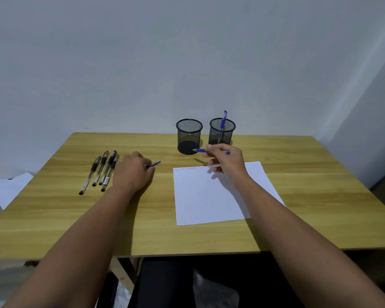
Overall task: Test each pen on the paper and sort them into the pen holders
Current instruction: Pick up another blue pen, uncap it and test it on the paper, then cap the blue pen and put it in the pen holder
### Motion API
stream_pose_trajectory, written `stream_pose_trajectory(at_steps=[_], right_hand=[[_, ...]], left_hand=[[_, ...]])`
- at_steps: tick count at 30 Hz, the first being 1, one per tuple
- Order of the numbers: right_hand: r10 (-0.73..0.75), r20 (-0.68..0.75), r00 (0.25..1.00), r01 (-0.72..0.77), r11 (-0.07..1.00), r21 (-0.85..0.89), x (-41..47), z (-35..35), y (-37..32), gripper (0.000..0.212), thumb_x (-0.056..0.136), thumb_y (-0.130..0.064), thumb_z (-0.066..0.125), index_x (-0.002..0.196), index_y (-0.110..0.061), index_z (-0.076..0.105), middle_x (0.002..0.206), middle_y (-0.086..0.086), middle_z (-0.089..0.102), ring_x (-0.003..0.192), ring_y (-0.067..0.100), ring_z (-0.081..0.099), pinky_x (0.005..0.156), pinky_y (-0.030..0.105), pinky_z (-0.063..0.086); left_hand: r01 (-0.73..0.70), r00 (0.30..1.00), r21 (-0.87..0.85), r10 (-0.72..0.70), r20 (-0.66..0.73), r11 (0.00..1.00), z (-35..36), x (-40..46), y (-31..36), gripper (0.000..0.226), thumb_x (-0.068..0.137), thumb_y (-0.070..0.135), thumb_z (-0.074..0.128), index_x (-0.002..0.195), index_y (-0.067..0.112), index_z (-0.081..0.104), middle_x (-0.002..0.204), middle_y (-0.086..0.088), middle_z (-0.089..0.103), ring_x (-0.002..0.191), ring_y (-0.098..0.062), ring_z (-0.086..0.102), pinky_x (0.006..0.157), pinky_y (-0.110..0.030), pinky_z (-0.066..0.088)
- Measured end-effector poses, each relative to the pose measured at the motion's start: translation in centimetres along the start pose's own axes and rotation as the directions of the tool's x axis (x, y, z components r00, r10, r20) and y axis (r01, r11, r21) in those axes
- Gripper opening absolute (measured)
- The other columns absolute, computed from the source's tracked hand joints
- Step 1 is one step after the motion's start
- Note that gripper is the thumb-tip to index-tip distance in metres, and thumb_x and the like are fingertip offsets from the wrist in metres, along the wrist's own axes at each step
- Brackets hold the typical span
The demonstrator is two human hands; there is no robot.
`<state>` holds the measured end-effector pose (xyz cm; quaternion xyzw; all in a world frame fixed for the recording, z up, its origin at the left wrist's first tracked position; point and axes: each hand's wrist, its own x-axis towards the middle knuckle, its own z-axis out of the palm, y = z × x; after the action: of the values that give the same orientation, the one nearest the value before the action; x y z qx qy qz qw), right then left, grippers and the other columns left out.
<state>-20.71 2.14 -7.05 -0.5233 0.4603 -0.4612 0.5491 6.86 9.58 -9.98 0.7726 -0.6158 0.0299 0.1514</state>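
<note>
Our right hand pinches a blue pen above the paper; our left hand, left of the paper, grips a blue cap.

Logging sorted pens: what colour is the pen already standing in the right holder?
Blue, with a clear lower barrel; the pen shows in the head view, upright in the right holder.

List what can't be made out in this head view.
- Scribbles at the paper's top edge: too small to read.
- Thing in the left hand: only a blue end shows, fingers hide the rest.
- Left holder's contents: mesh too dark.
</note>
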Motion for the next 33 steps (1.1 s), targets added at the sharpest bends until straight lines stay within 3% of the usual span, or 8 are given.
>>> stream_pose_trajectory(at_steps=[4,8,14,23,26,31,33], right_hand=[[0.011,0.066,0.998,-0.008,0.999,-0.041,0.1,0.1,0.2,0.021,0.102,-0.017,0.071,0.109,0.000,0.080,0.090,0.008,0.080,0.054,0.008,0.060,0.045,0.019,0.048],[-0.072,0.146,0.987,0.101,0.974,-0.201,0.3,0.3,0.8,0.008,0.097,-0.009,0.076,0.101,-0.004,0.081,0.087,0.008,0.078,0.051,0.003,0.057,0.046,0.017,0.043],[-0.116,0.199,0.973,0.173,0.938,-0.301,0.6,1.6,1.2,0.010,0.091,0.001,0.080,0.101,0.002,0.082,0.055,-0.015,0.066,0.047,-0.004,0.055,0.047,0.009,0.040],[-0.121,0.205,0.971,0.185,0.926,-0.328,0.6,1.5,1.1,0.011,0.091,-0.001,0.080,0.101,0.000,0.083,0.067,-0.006,0.067,0.048,-0.005,0.054,0.049,0.010,0.042],[-0.121,0.201,0.972,0.183,0.927,-0.327,0.6,1.0,0.9,0.010,0.091,0.000,0.080,0.100,0.000,0.083,0.061,-0.014,0.067,0.048,-0.005,0.056,0.049,0.010,0.042],[-0.110,0.204,0.973,0.169,0.938,-0.302,0.3,0.5,0.5,0.008,0.090,0.000,0.080,0.096,-0.004,0.083,0.060,-0.012,0.067,0.047,-0.003,0.053,0.048,0.013,0.041],[-0.090,0.223,0.971,0.154,0.945,-0.289,0.2,0.4,0.3,0.008,0.090,-0.003,0.082,0.095,-0.008,0.084,0.063,-0.007,0.066,0.050,0.002,0.051,0.049,0.018,0.041]], left_hand=[[-0.009,0.998,-0.045,0.006,-0.065,0.999,0.2,0.1,0.2,0.024,0.096,0.036,0.062,0.110,0.022,0.076,0.109,-0.003,0.067,0.100,-0.025,0.061,0.075,-0.044,0.056],[0.017,0.994,-0.203,-0.037,-0.098,0.979,-0.2,-0.1,0.9,0.017,0.096,0.033,0.065,0.106,0.022,0.074,0.100,0.003,0.072,0.091,-0.021,0.064,0.070,-0.038,0.054],[0.002,0.998,-0.550,-0.038,-0.054,0.835,-0.9,0.0,2.1,0.009,0.095,0.025,0.067,0.102,0.024,0.074,0.097,0.011,0.071,0.085,-0.009,0.065,0.066,-0.027,0.046],[-0.069,0.997,-0.553,0.047,-0.054,0.830,-2.0,-0.3,3.6,0.011,0.096,0.021,0.067,0.103,0.019,0.074,0.101,0.007,0.070,0.093,-0.010,0.064,0.073,-0.029,0.052],[-0.070,0.998,-0.563,0.055,-0.044,0.824,-2.3,-0.5,4.0,0.010,0.095,0.019,0.067,0.103,0.019,0.074,0.100,0.007,0.070,0.093,-0.009,0.064,0.072,-0.026,0.051],[-0.030,0.999,-0.626,0.041,0.002,0.779,-2.5,-0.2,4.5,0.007,0.093,0.019,0.071,0.096,0.023,0.076,0.094,0.007,0.073,0.089,-0.008,0.066,0.074,-0.028,0.053],[0.000,1.000,-0.714,0.016,0.016,0.700,-3.0,-0.1,5.4,0.009,0.092,0.014,0.072,0.098,0.016,0.078,0.096,-0.001,0.076,0.087,-0.011,0.067,0.079,-0.029,0.053]])
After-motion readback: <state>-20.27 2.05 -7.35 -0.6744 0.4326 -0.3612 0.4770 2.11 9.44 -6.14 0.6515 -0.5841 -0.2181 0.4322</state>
